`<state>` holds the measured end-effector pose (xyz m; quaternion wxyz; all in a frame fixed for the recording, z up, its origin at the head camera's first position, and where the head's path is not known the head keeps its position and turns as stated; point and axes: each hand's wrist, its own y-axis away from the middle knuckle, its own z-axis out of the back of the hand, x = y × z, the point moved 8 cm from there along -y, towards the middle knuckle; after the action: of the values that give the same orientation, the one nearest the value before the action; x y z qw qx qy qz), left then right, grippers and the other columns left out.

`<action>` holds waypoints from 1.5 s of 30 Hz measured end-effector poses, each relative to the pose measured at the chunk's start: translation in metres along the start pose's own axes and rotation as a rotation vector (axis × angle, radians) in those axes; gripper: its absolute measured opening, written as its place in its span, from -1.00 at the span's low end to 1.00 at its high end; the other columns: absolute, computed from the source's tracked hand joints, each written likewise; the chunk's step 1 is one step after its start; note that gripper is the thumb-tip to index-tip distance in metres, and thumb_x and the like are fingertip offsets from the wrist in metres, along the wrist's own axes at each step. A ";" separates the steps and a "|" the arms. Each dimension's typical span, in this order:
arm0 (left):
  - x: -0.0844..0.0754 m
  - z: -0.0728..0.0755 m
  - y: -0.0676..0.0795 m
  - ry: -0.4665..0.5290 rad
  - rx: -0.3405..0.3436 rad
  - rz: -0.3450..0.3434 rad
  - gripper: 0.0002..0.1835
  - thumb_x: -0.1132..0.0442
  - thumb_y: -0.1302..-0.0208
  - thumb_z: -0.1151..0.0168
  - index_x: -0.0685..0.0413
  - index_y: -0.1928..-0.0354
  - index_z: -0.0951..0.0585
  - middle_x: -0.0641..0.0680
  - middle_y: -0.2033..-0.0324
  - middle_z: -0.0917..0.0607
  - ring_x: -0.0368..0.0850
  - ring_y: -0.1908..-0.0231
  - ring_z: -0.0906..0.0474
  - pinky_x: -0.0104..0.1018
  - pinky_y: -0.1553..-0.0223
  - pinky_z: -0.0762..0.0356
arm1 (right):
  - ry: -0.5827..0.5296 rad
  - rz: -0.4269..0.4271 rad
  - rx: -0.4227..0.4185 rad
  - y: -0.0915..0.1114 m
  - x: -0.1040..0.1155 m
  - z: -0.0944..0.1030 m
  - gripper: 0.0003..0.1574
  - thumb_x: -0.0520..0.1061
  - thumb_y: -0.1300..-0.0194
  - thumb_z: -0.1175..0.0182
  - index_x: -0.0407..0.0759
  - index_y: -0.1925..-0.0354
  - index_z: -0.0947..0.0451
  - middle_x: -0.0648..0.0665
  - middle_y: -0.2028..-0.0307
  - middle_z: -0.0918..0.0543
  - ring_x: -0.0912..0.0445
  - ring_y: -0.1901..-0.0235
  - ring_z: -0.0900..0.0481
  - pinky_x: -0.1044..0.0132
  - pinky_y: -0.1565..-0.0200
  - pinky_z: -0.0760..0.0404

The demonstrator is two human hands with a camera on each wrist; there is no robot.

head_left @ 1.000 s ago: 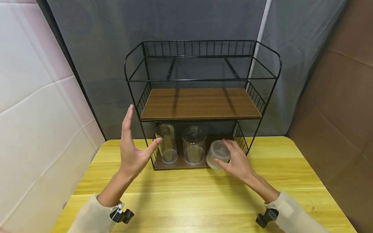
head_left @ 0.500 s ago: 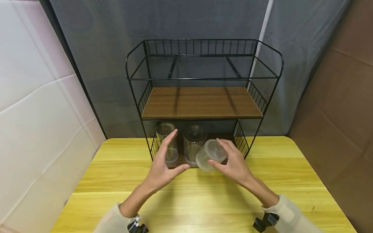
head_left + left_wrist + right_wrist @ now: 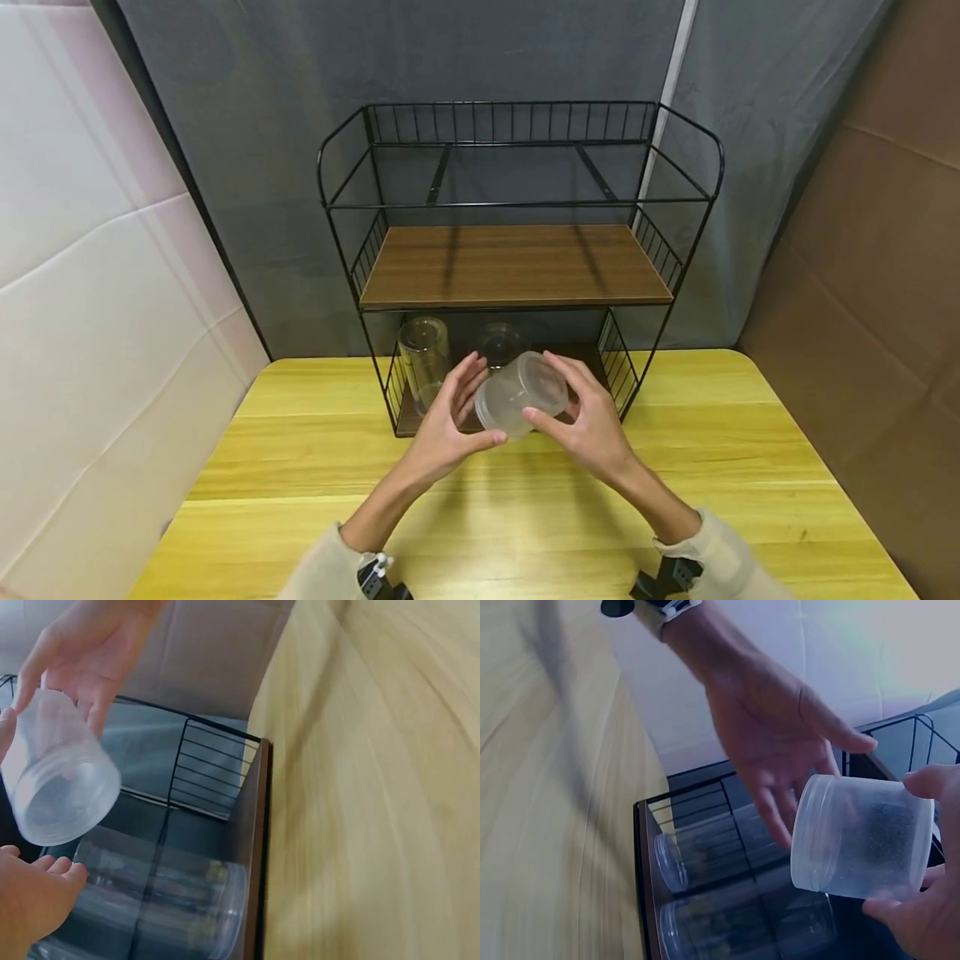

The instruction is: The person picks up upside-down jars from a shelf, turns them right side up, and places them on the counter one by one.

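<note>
A short translucent plastic jar [image 3: 517, 398] is tilted sideways in front of the rack's bottom shelf, its ringed end toward the left. My right hand [image 3: 596, 429] grips its other end between thumb and fingers. Beside the ringed end, my left hand [image 3: 438, 442] has its fingers extended and thumb apart, holding nothing. In the right wrist view a small gap shows between the left thumb and the jar [image 3: 862, 836]. Two taller clear jars stand behind: a yellowish-looking one [image 3: 422, 354] at the left, and a middle one [image 3: 501, 340] partly hidden by the hands and short jar.
The black wire rack [image 3: 517, 204] has a brown wooden middle shelf [image 3: 517, 265] and a bare top frame. It stands at the back of the yellow wood-grain table [image 3: 300, 475]. A white wall panel [image 3: 120, 292] borders the left, a brown one [image 3: 855, 275] the right.
My right hand has brought the short jar off the bottom shelf, moving it left and tipping it further sideways. My left hand has come rightward from the rack's left side to near the jar.
</note>
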<state>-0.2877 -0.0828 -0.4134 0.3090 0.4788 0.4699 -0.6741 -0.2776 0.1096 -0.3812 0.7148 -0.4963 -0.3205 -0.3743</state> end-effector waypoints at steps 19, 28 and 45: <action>0.010 -0.001 0.007 0.179 -0.078 0.121 0.03 0.40 -0.15 -0.60 -0.01 -0.61 -0.24 0.23 -0.42 -0.35 0.04 -0.32 -0.44 -0.33 -0.19 -0.66 | -0.187 -0.001 0.046 0.000 0.008 -0.013 -0.09 -0.30 -0.40 -0.36 -0.27 -0.59 -0.23 -0.28 -0.45 -0.36 -0.23 -0.47 -0.35 0.18 -0.31 -0.58; 0.007 0.006 0.013 0.136 -0.076 0.122 0.01 0.37 -0.12 -0.62 0.00 -0.57 -0.28 0.25 -0.41 -0.38 0.14 -0.31 -0.46 -0.24 -0.14 -0.71 | -0.005 0.031 0.098 0.002 0.011 -0.009 -0.10 -0.22 -0.39 -0.42 -0.22 -0.57 -0.29 -0.22 -0.47 -0.39 -0.21 -0.46 -0.40 0.01 -0.37 -0.54; 0.008 0.044 0.030 -0.009 -0.086 0.155 0.02 0.37 -0.13 -0.61 0.06 -0.59 -0.24 0.29 -0.36 -0.45 0.17 -0.24 -0.53 -0.22 -0.10 -0.73 | 0.345 0.064 0.070 0.011 0.024 0.058 0.02 -0.13 -0.36 -0.46 -0.08 -0.64 -0.22 -0.15 -0.56 -0.31 -0.16 -0.49 -0.38 -0.04 -0.42 -0.43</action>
<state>-0.2805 -0.1340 -0.4267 0.3826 0.4968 0.4588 -0.6295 -0.2606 0.1622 -0.3488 0.7876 -0.4094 -0.1899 -0.4196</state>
